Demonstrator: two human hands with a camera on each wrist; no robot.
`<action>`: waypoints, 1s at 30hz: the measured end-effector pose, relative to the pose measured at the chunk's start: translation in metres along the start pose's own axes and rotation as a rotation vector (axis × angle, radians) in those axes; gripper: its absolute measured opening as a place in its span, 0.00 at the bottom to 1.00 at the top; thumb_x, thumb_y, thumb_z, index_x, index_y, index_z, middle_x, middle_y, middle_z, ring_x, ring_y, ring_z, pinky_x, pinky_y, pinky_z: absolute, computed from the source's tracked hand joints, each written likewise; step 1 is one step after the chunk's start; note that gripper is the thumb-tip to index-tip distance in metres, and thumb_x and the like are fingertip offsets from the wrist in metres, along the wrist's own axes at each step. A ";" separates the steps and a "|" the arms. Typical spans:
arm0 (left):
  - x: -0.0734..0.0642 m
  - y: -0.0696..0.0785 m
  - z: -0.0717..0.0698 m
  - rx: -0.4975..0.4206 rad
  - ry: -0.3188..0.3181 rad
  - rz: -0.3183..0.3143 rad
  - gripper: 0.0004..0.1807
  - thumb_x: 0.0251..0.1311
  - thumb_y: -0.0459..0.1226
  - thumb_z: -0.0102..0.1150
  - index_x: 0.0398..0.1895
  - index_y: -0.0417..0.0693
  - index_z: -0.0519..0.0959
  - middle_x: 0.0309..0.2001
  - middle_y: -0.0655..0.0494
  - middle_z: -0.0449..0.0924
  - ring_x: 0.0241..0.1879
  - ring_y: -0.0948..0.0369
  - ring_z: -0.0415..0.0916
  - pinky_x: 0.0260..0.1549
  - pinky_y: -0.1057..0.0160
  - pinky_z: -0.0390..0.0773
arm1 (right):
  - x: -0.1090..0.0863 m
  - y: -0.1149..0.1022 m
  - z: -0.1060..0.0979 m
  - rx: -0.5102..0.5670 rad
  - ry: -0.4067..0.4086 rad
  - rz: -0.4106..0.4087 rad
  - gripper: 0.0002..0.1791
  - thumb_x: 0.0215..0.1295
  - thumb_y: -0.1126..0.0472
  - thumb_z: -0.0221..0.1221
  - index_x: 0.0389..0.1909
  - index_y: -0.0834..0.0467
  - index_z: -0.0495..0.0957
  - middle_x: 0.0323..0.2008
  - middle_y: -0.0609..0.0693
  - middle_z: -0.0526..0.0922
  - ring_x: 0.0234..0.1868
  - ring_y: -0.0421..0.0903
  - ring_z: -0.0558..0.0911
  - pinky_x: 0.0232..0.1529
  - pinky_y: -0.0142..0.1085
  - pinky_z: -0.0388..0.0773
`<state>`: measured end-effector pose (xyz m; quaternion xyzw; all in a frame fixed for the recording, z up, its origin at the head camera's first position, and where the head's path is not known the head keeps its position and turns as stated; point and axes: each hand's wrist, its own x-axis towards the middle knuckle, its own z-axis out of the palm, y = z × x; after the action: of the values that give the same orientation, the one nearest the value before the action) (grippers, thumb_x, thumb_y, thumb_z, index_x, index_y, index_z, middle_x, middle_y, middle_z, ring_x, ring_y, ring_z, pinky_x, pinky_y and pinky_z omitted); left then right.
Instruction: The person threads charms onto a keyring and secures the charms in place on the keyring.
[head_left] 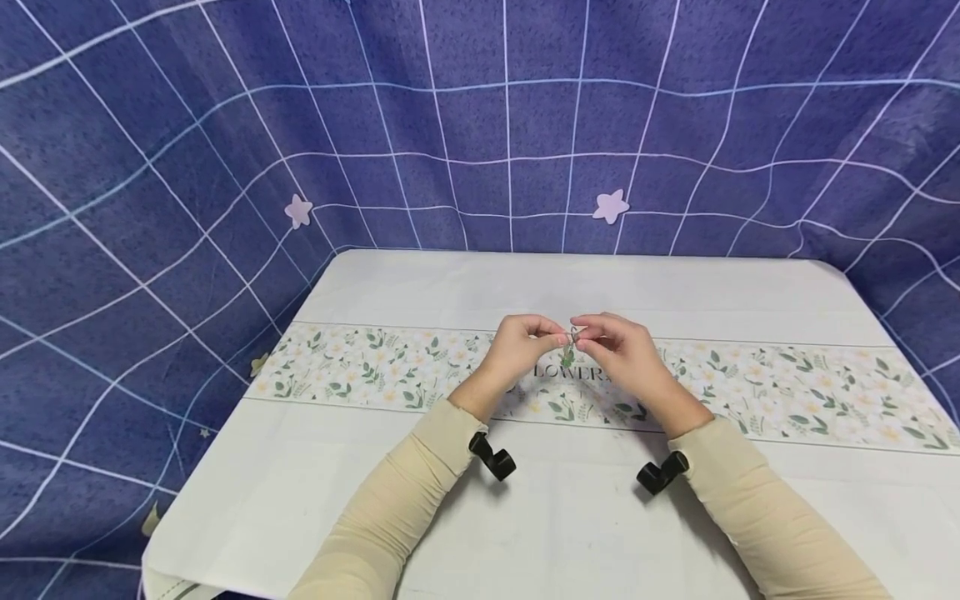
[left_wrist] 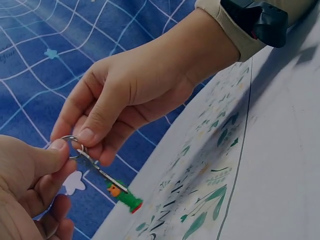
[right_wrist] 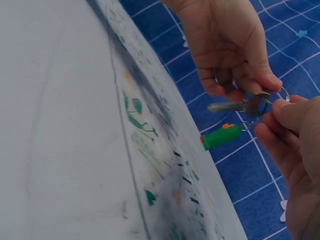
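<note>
1. Blue grid backdrop (head_left: 150, 208) w/ paper stars hangs behind & around the worktop (head_left: 525, 517), which has a white cloth w/ a floral band.
2. Both hands meet above that band, fingertips nearly touching: left hand (head_left: 517, 346) & right hand (head_left: 622, 350), beige sleeves, black cams on the wrists.
3. Each pinches the same key ring (right_wrist: 281, 94), held in the air just over the cloth.
4. A silver key (right_wrist: 235, 106) sits on the ring.
5. Smallest bit: a green charm (right_wrist: 220, 137) w/ orange top dangles below.

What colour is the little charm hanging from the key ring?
Green, orange spot, red base; the charm shows best in the left wrist view.
</note>
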<state>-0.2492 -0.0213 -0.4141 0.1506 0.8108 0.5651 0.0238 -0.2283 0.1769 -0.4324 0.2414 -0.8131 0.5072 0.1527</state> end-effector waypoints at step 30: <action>0.003 0.001 -0.009 -0.218 -0.180 -0.187 0.10 0.65 0.36 0.67 0.41 0.36 0.85 0.33 0.60 0.84 0.39 0.63 0.74 0.40 0.64 0.71 | 0.000 -0.001 -0.006 0.177 -0.107 -0.005 0.12 0.69 0.73 0.60 0.51 0.66 0.83 0.50 0.61 0.85 0.46 0.39 0.85 0.49 0.29 0.81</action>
<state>-0.2536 -0.0287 -0.4096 0.1208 0.7499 0.6292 0.1649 -0.2279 0.1817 -0.4286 0.2825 -0.7715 0.5632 0.0884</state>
